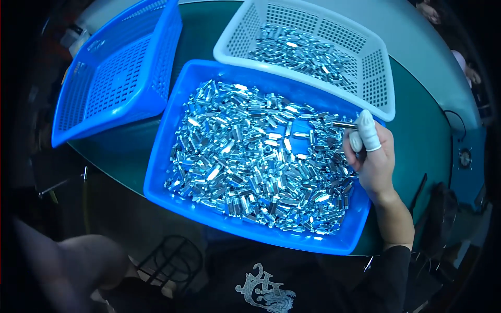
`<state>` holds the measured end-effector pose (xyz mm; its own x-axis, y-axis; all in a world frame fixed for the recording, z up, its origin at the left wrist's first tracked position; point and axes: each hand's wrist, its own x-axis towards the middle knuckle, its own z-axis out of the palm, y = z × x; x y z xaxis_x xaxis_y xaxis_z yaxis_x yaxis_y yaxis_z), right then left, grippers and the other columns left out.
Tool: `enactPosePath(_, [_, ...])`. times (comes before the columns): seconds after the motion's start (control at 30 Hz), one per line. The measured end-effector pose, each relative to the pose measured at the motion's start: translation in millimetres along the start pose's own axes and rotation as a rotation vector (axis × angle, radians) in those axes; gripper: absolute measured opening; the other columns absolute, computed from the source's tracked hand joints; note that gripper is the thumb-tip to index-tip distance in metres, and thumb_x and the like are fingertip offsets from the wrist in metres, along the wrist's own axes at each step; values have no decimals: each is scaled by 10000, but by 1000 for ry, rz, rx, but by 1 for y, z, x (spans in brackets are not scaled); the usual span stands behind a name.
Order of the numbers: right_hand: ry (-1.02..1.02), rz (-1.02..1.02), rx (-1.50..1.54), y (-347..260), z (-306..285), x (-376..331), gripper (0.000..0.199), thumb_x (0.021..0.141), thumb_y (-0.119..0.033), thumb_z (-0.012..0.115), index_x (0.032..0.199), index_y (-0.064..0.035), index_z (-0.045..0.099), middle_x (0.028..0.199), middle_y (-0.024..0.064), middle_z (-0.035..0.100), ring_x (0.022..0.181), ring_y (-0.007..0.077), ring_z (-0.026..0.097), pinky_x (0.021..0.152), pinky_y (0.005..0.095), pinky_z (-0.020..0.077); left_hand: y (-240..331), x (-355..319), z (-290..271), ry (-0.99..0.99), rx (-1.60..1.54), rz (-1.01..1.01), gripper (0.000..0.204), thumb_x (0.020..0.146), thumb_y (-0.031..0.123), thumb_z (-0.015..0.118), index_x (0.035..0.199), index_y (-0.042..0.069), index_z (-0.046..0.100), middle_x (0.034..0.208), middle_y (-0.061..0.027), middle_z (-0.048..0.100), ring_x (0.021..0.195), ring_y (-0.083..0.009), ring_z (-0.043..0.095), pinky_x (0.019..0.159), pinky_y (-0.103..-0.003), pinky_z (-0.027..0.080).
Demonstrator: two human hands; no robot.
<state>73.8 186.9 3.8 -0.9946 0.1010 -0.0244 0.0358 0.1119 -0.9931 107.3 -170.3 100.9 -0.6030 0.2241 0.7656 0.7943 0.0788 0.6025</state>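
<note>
The right hand, fingertips capped white, pinches one metal standoff above the blue tray's heaped pile; the white basket beyond it holds fewer; most apparently remain unsorted.

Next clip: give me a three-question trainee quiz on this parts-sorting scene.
1. True or false: the blue basket holds metal parts.
2. What does the right hand pinch?
A. one metal part
B. a pen
C. nothing
3. Fill in: the white basket lies ___ the blue tray, seen from the person.

Key: 1 false; 2 A; 3 beyond. The left hand is out of view.
</note>
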Motion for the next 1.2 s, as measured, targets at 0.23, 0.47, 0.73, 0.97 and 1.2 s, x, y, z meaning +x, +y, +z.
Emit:
enactPosePath(0.23, [29, -26, -15, 2, 1, 0, 461, 982, -386, 368, 657, -73, 459, 458, 10, 416, 366, 41, 299, 355, 203, 216, -10, 1, 0, -1, 88, 31, 373, 822, 284, 648, 1138, 118, 540, 1081, -60, 595, 913, -149, 517, 677, -238, 398])
enactPosePath(0.47, [-4, -9, 7, -2, 4, 1, 451, 987, -362, 363, 631, -95, 434, 470, 3, 440, 373, 40, 320, 368, 198, 230, -25, 13, 9, -34, 135, 102, 366, 818, 253, 645, 1132, 98, 539, 1063, -70, 599, 893, -160, 527, 672, -246, 406])
enactPosePath(0.73, [-21, -49, -13, -1, 1, -3, 454, 987, -358, 365, 627, -91, 439, 477, 8, 454, 380, 37, 332, 374, 198, 251, -25, 17, 13, -60, 215, 179, 359, 814, 218, 642, 1126, 75, 538, 1042, -80, 605, 869, -172, 538, 666, -254, 415])
enactPosePath(0.97, [3, -60, 21, -1, 8, 0, 448, 986, -354, 373, 635, -85, 441, 477, 6, 452, 380, 36, 328, 376, 197, 247, -30, 17, 8, -84, 289, 214, 352, 810, 187, 640, 1120, 54, 537, 1023, -90, 609, 849, -183, 548, 661, -262, 423])
enactPosePath(1.2, [0, -39, 4, -1, 2, 1, 456, 983, -366, 376, 636, -78, 447, 471, 4, 447, 385, 37, 324, 380, 198, 246, -41, 28, 8, -149, 346, 280, 346, 807, 156, 637, 1114, 34, 536, 1005, -99, 614, 829, -195, 558, 656, -270, 431])
